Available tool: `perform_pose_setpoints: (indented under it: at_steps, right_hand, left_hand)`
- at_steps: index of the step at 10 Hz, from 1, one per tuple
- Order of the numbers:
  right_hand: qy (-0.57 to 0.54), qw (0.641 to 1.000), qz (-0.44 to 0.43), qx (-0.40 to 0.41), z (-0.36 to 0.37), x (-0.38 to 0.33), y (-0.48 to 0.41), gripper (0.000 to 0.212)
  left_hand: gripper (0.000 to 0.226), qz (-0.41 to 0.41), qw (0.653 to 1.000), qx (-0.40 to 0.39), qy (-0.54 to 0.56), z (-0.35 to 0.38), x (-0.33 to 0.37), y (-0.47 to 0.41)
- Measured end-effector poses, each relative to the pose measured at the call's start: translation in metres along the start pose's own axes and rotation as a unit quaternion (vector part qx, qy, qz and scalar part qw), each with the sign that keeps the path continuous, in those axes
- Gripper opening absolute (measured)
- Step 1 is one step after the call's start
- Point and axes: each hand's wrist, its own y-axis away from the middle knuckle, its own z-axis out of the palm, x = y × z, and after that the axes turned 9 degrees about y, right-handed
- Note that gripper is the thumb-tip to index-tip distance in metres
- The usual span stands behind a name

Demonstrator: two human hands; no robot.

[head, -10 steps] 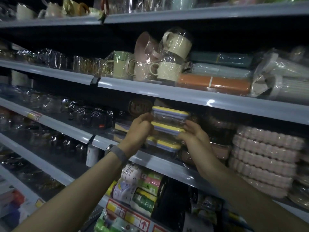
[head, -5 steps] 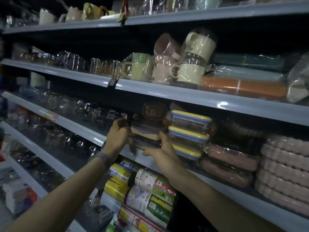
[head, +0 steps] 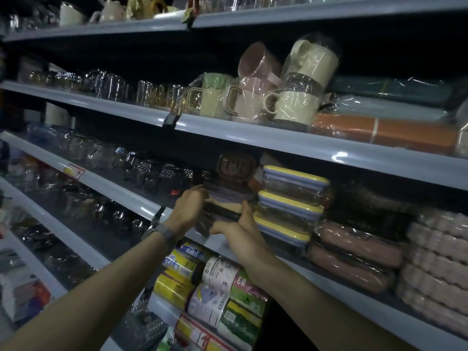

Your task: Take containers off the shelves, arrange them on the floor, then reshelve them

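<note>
Both hands are raised to the middle shelf [head: 329, 148] of a dim shop rack. Between them sits a stack of dark-lidded containers [head: 228, 198], resting on that shelf just left of a stack of three clear containers with yellow-and-blue lids [head: 291, 201].

The left hand [head: 188, 211], with a grey watch band [head: 164, 233] at the wrist, is pressed against the left side of the dark stack. Its fingers [head: 200, 192] curl around the near left corner at about the height of the purple-grey lid, and they look closed onto it, though the gloom makes the exact contact hard to read.

The right hand [head: 243, 231] is on the front right of the same stack. Its thumb points up along the right front edge, touching the container just below the lid, and the remaining fingers [head: 220, 228] spread leftward under the lower front of the stack. So the stack lies between the two hands, gripped from left and right, with its base at the shelf's front lip.

Behind the stack stands a brown oval item [head: 236, 164]. To the right of the yellow-lidded containers lie wrapped pink containers [head: 359, 252]. The shelf above carries wrapped mugs [head: 291, 107], and the shelf below holds printed rolls [head: 220, 274].
</note>
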Motion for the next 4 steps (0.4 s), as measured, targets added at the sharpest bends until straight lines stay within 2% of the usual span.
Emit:
perform_pose_setpoints:
  at_steps: [1,2,3,4]
  right_hand:
    - [-0.006,1.0,-0.007,0.002,-0.002,-0.001,0.001,0.107]
    - [-0.009,1.0,-0.002,0.004,-0.003,0.0,0.002,0.114]
    - [-0.03,0.999,0.005,0.017,-0.005,0.003,0.004,0.096]
    - [-0.055,0.998,-0.005,0.029,-0.015,-0.002,0.011,0.059]
  left_hand:
    - [0.026,0.012,1.0,0.019,0.001,0.001,0.0,0.001]
    - [0.023,0.024,0.999,0.035,-0.002,-0.001,-0.003,0.0]
    - [0.023,0.035,0.999,0.031,-0.005,-0.002,-0.005,0.006]
    - [0.024,0.045,0.997,0.049,-0.028,0.002,0.003,0.024]
